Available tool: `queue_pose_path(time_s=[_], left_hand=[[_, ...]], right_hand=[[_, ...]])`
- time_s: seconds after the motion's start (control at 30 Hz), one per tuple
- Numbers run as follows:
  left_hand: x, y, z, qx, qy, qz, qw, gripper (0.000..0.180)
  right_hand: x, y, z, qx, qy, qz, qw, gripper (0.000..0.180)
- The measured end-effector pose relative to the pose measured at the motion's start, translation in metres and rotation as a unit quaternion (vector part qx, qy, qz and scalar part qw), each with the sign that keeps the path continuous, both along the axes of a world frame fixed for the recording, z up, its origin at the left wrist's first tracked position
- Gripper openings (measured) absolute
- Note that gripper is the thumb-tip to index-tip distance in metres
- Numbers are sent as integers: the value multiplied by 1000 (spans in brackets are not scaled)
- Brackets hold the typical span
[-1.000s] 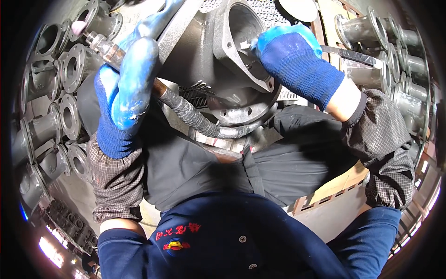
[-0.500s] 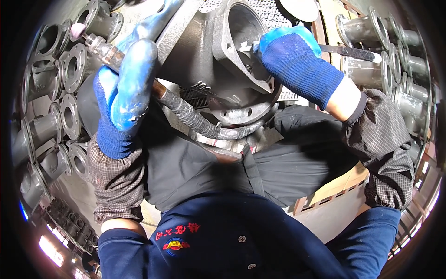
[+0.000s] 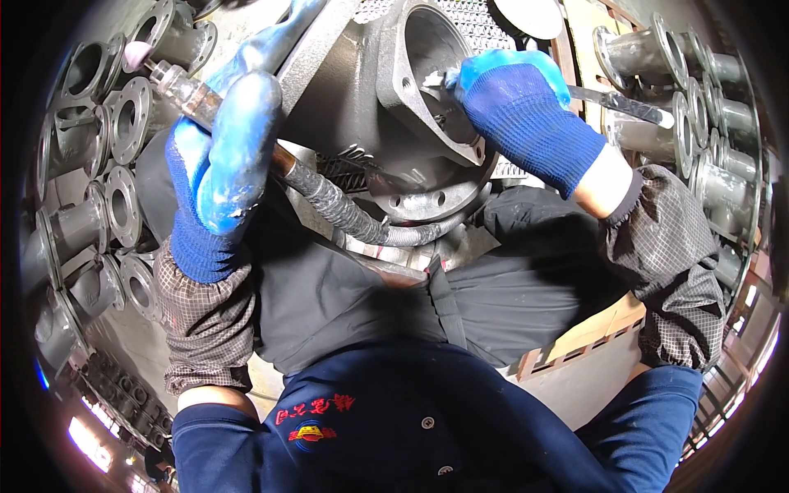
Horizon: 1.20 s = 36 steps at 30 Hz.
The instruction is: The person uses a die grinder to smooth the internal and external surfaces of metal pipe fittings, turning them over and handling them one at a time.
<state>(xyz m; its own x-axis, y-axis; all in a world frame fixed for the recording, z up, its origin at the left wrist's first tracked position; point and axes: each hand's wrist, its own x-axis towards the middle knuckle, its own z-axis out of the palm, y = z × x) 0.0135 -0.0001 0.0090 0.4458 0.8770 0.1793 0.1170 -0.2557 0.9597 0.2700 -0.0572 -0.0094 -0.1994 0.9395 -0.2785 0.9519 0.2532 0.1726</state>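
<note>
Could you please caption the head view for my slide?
Gloved left hand grips a hose-fed grinder; right hand works a flanged casting.

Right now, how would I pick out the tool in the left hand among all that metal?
Start at the big grey casting in the centre. Up-left of it the blue-gloved left hand grips a slim metal grinder. Unlike the flanged pipe fittings beside it, it ends in a small pink stone tip and trails a braided hose.

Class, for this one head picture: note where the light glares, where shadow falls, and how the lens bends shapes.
Head view: sunlight glares on the left hand glove and the grey casting; the dark apron lies in shadow; the flanged pipes curve toward the black fisheye rim; the right hand is sharp.
</note>
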Motion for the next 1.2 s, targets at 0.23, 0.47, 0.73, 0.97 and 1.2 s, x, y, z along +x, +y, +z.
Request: queue_pose_path(time_s=[0.23,0.47,0.73,0.97,1.2], left_hand=[[-4,-5,1,-44,-8,4,999,39],[-21,3,-17,-172,-111,18,979,38],[-16,-5,-11,-80,-1,32,996,37],[0,-4,2,-14,-7,-2,1000,43],[1,-2,4,-14,-5,-26,1000,44]], right_hand=[[11,-12,0,67,-5,101,993,12],[9,-11,-3,79,11,108,991,12],[0,-4,-7,47,-14,93,995,10],[2,-1,-8,30,-15,81,996,11],[15,-4,-5,25,71,-18,997,16]])
